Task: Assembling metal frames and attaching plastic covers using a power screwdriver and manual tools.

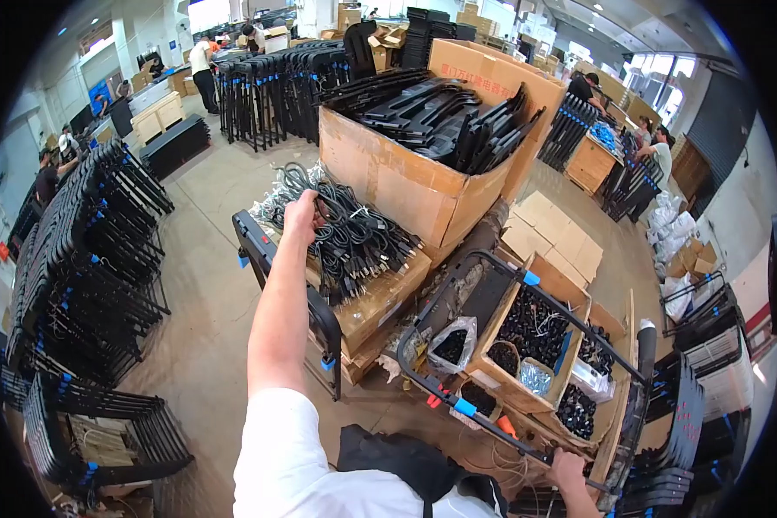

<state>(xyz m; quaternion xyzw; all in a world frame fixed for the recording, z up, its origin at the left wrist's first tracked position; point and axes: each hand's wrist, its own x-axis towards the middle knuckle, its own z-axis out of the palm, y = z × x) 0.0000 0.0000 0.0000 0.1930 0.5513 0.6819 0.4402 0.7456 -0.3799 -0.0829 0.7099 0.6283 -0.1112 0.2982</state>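
My left hand (300, 217) reaches forward to a pile of black power cables (354, 233) with white ties, and its fingers are closed on one coiled bundle. The pile lies on a cardboard-topped stack (367, 324). At the lower right, my right hand (568, 470) grips the near bar of a black tubular metal frame (483, 420) with blue tape on it. Beneath and beyond that frame stand open boxes of small black parts (535, 318). A clear bag (451, 347) of black parts sits beside them.
A large carton (388, 173) full of black metal parts stands behind the cables. Rows of black frames (86, 259) line the left side, and more frames (276, 86) stand at the back. Several people work farther off, one near a wooden crate (589, 164) at right.
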